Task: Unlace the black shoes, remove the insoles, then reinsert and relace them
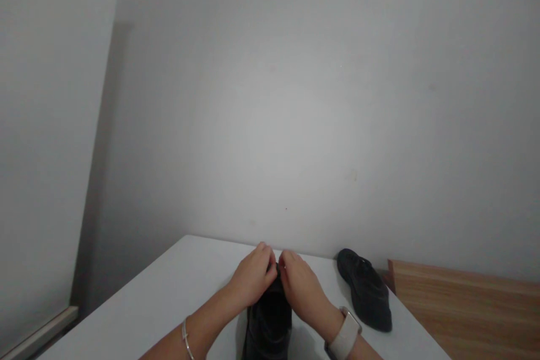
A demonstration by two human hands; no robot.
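A black shoe (270,323) stands on the white table in front of me, its near end cut off by the bottom of the view. Both hands meet over its far part. My left hand (255,273) is closed at the shoe's left side, thumb and fingertips pinched together. From the right, my right hand (301,281) has its fingers bent and closed against the same spot, close to the left fingertips. Whatever lies between the fingers is too small and dark to make out. A second black shoe (367,292) lies apart, right of my right hand.
The white table (181,287) reaches back to a grey wall (270,124). A wood-grained panel (468,315) stands beyond the table's right edge. At the left are a pale upright panel (46,124) and a light ledge (50,329) low down.
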